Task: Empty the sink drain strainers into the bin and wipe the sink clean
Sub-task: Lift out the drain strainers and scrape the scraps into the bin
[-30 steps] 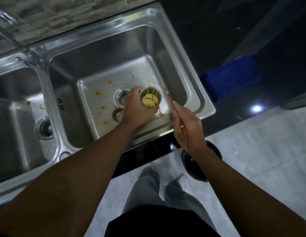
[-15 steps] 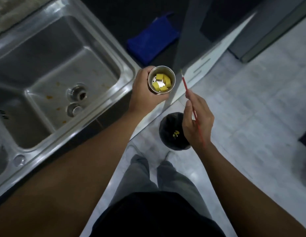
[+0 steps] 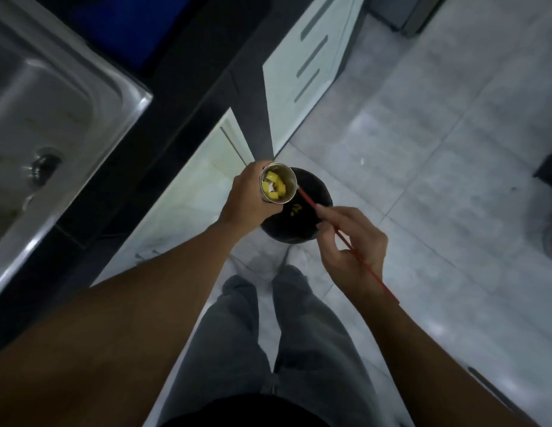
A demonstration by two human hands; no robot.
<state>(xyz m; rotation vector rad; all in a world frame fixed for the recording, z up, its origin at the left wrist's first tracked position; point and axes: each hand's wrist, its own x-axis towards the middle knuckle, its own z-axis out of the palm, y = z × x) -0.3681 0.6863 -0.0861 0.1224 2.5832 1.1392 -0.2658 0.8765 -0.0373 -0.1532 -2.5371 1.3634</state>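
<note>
Over the black bin (image 3: 314, 195), the left hand (image 3: 248, 197) gripped the steel drain strainer (image 3: 288, 180), yellow food chunks (image 3: 275, 188) inside. At its four o'clock, the right hand (image 3: 351, 251) pinched a thin red stick (image 3: 308, 199), tip at the strainer's rim. The sink (image 3: 53, 103) lay at ten o'clock.

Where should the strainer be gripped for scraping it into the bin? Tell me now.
Grip the strainer round its plain cylindrical side wall, coming from the side away from the bin, as the left hand does. That leaves the open mouth, tilted over the bin, free for the red stick the right hand pinches.
</note>
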